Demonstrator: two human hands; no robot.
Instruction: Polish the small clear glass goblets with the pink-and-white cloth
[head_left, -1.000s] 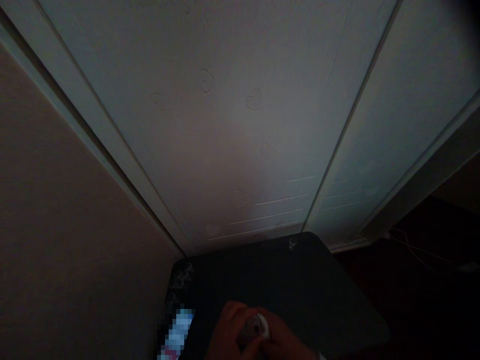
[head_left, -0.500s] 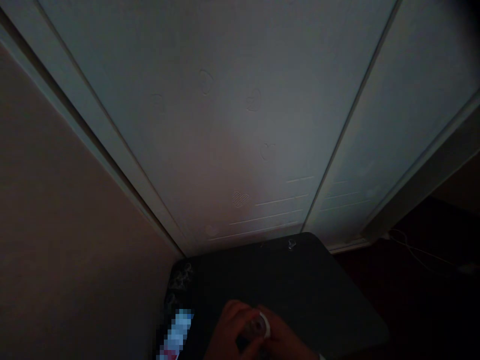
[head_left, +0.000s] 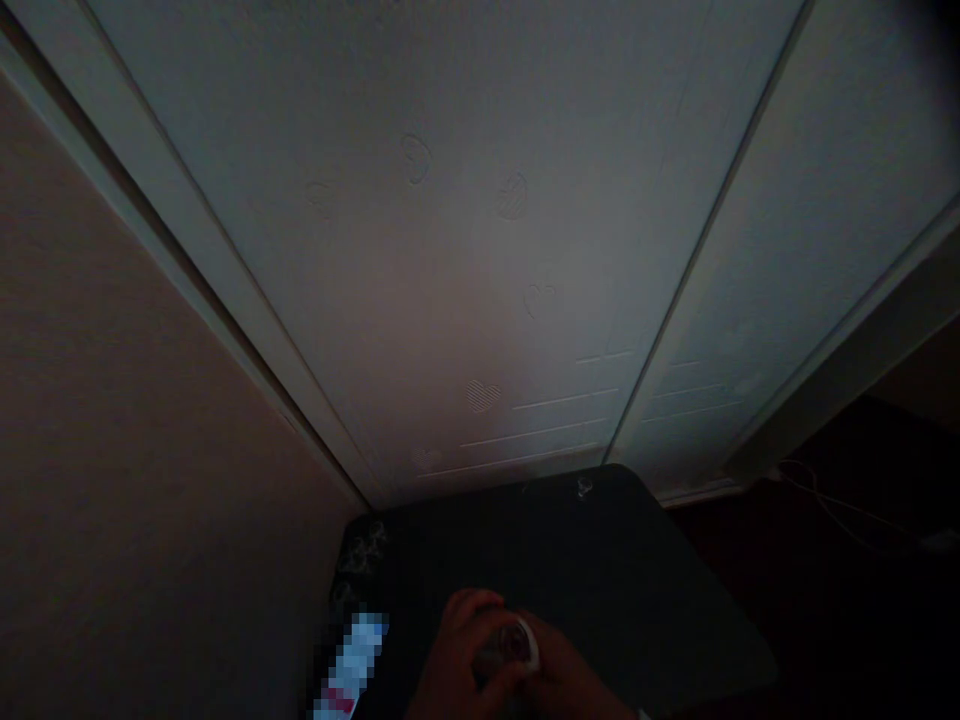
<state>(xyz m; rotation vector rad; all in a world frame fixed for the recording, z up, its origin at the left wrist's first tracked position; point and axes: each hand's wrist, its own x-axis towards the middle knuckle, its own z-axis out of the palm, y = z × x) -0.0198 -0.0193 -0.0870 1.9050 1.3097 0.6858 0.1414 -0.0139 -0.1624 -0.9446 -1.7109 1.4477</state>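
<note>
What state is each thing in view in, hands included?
Left hand: curled around the white-rimmed object
Right hand: closed on the same object
White-rimmed object: held, partly hidden
Blurred-out bright rectangle: lit
Dark tabletop: flat, dimly lit
Small clear thing: lying near the tabletop's far edge
Pale cord: loose, curved

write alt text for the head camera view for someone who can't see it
Two bare hands, left and right, hold a small rounded object with a white rim over a dark tabletop, beside a pixelated bright screen, facing pale panels with embossed hearts.
</note>
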